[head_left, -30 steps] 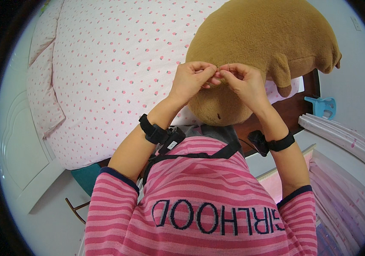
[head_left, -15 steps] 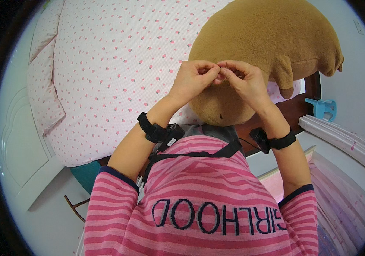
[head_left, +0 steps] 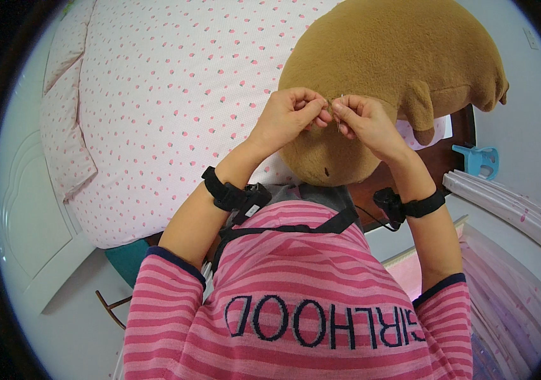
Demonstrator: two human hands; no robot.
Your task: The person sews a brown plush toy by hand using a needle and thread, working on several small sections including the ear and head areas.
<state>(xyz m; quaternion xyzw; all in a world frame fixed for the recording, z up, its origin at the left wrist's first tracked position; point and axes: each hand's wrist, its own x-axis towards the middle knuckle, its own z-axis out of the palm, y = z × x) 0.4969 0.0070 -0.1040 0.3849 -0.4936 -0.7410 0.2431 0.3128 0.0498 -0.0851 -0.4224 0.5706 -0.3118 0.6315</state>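
Note:
Both of my hands are raised close together over a large brown plush animal (head_left: 371, 60) lying on the bed. My right hand (head_left: 366, 122) pinches a thin, pale needle (head_left: 342, 99) between thumb and forefinger; its ends stick out above and below the fingertips. My left hand (head_left: 290, 115) is closed in a pinch a little to the left of it. What sits between those left fingertips is too small to make out. The two sets of fingertips are slightly apart.
The bed (head_left: 175, 82) has a white sheet with small pink prints, and pillows (head_left: 68, 126) lie at its left. A light blue plastic stool (head_left: 478, 162) stands at the right by the wall. Sheer pink curtains (head_left: 504, 272) hang at the lower right.
My fingertips were touching and have drawn slightly apart. The needle now shows upright in my right fingers.

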